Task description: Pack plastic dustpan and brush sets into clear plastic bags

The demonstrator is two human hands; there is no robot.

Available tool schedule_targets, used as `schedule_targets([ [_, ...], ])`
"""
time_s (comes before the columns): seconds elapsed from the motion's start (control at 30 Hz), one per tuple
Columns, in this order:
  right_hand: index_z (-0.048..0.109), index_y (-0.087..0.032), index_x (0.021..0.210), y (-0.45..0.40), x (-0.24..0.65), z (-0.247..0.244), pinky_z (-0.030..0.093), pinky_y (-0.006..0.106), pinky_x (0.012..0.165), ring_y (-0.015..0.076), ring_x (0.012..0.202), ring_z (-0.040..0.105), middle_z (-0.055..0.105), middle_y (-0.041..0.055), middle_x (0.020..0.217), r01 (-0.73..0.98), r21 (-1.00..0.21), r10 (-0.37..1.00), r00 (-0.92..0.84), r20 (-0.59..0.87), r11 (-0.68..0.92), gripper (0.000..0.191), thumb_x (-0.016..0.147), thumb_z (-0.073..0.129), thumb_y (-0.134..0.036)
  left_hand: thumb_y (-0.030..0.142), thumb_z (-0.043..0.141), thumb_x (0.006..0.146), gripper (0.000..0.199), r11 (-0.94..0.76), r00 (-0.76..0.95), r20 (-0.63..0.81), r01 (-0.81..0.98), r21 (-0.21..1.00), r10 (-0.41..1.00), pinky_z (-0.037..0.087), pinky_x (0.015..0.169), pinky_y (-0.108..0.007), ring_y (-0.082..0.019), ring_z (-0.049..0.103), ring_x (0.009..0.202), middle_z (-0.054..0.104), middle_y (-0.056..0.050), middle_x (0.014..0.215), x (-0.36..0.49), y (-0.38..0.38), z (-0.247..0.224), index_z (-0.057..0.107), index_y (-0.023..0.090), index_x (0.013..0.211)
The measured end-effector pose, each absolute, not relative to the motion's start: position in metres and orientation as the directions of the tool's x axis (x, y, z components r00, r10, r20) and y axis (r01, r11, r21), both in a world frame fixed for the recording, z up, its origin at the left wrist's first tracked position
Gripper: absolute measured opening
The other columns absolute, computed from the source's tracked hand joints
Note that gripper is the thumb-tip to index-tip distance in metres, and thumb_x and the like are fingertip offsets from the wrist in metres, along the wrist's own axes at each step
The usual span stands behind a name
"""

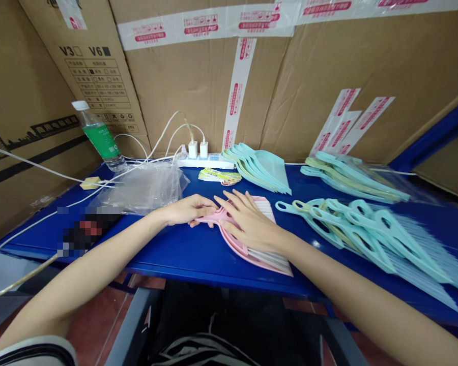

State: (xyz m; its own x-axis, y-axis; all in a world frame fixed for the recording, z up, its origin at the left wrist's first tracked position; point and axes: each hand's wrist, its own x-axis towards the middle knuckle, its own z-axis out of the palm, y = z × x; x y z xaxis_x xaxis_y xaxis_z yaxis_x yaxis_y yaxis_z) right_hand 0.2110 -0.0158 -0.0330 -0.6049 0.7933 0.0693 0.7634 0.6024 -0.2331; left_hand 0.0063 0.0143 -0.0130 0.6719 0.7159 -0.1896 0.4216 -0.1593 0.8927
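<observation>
A pink dustpan [239, 250] lies on the blue table in front of me, with a pink hand brush with white bristles [267, 209] nested on it. My left hand [191, 209] is closed around the handle end at the left, thumb on top. Flat across the brush and pan rests my right hand [248, 221], its fingers stretched out and spread. It covers the middle of the brush. To the right lie several turquoise hand brushes [366, 229] in a loose pile, with a yellowish one among them. Behind my right hand stands a stack of turquoise dustpans [265, 165].
More turquoise and yellowish handled pieces [351, 175] lie at the back right, partly under clear plastic. Clear plastic bags [148, 188] and printed cards [219, 176] are at the back left. A power strip [213, 161] with white cables, a bottle [101, 137] and cardboard walls [198, 81] stand behind.
</observation>
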Motion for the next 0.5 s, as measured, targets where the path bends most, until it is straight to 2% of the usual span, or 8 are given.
schedule_targets([
  [0.13,0.031,-0.019,0.153,-0.012,0.213,-0.035,0.012,0.062,0.117,0.0335,0.149,0.017,0.032,0.0149,0.159,0.772,-0.251,0.807,-0.584,0.087,0.585,0.062,0.098,0.031,-0.047,0.030,0.045,0.094,0.027,-0.337,0.618,-0.096,0.544,0.769,0.780,0.039,0.046,-0.018,-0.006,0.045,0.045,0.062,0.001,0.070,0.007,0.012,-0.012,0.064,0.013,0.103],
  [0.2,0.030,-0.020,0.153,-0.011,0.214,-0.035,0.012,0.062,0.117,0.0332,0.149,0.016,0.031,0.0151,0.159,0.779,-0.259,0.817,-0.570,0.089,0.571,0.062,0.098,0.030,-0.047,0.024,0.043,0.093,0.027,-0.475,0.577,0.031,0.639,0.605,0.816,0.048,0.059,-0.023,-0.010,0.057,0.058,0.067,-0.002,0.080,0.008,0.010,-0.010,0.065,0.015,0.107],
  [0.27,0.030,-0.019,0.153,-0.009,0.214,-0.035,0.012,0.062,0.117,0.0331,0.149,0.015,0.028,0.0157,0.160,0.786,-0.263,0.824,-0.562,0.075,0.560,0.063,0.098,0.030,-0.047,0.021,0.043,0.092,0.028,-0.554,0.535,0.163,0.743,0.377,0.829,0.052,0.075,-0.029,-0.016,0.065,0.081,0.071,-0.006,0.096,0.007,0.007,-0.005,0.066,0.017,0.108],
  [0.37,0.030,-0.020,0.153,-0.006,0.216,-0.035,0.010,0.063,0.117,0.0335,0.149,0.013,0.025,0.0163,0.161,0.786,-0.273,0.826,-0.560,0.067,0.555,0.064,0.097,0.030,-0.050,0.022,0.041,0.094,0.031,-0.460,0.425,0.276,0.885,0.074,0.862,0.052,0.086,-0.037,-0.025,0.064,0.103,0.070,-0.010,0.106,0.003,0.006,0.007,0.068,0.018,0.109],
  [0.5,0.030,-0.021,0.154,-0.003,0.218,-0.033,0.011,0.062,0.117,0.0326,0.150,0.011,0.024,0.0161,0.162,0.786,-0.293,0.832,-0.551,0.070,0.545,0.066,0.097,0.028,-0.055,0.024,0.040,0.095,0.034,-0.142,0.184,0.342,0.980,-0.142,0.922,0.054,0.084,-0.041,-0.032,0.059,0.115,0.066,-0.017,0.114,-0.007,0.008,0.023,0.064,0.013,0.116],
])
